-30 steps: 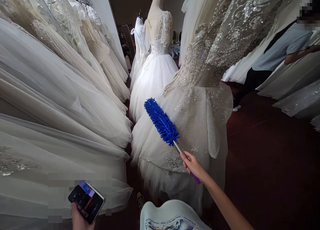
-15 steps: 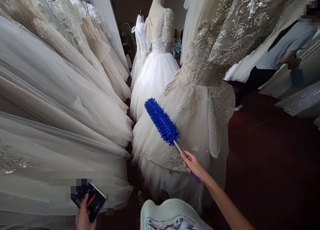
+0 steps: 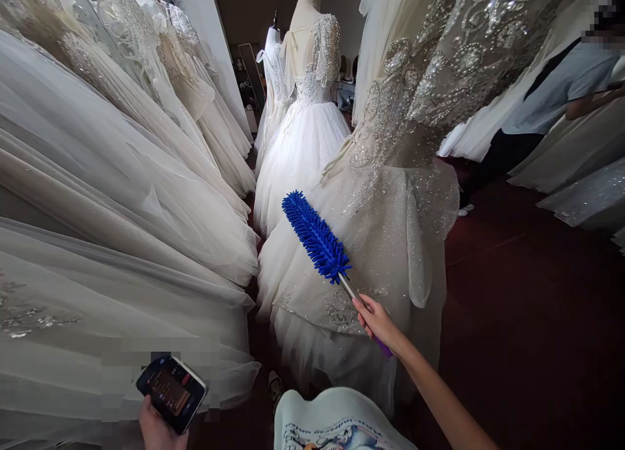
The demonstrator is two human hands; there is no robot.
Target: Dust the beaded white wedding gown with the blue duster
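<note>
My right hand (image 3: pixel 375 320) is closed around the handle of a blue duster (image 3: pixel 317 238), whose shaggy chenille head points up and left. Its metal shaft shows above my fingers, and a purple grip end sticks out below them. Behind the duster spreads the skirt of a beaded cream wedding dress (image 3: pixel 381 241). At the lower left, my left hand (image 3: pixel 159 427) holds a smartphone (image 3: pixel 173 393) with its lit screen facing up. My left thumb lies at the phone's lower left edge; the other fingers are hidden beneath it.
Long white gowns (image 3: pixel 122 176) hang in a row along the left. A white dress on a mannequin (image 3: pixel 307 131) stands ahead, with another behind it. At the right, a person (image 3: pixel 551 98) leans toward more gowns. Dark red floor (image 3: pixel 502 307) shows at the right.
My left thumb has moved off the phone's screen to its edge, and the display has changed. The person at the right has reached an arm further right. The duster stays still.
</note>
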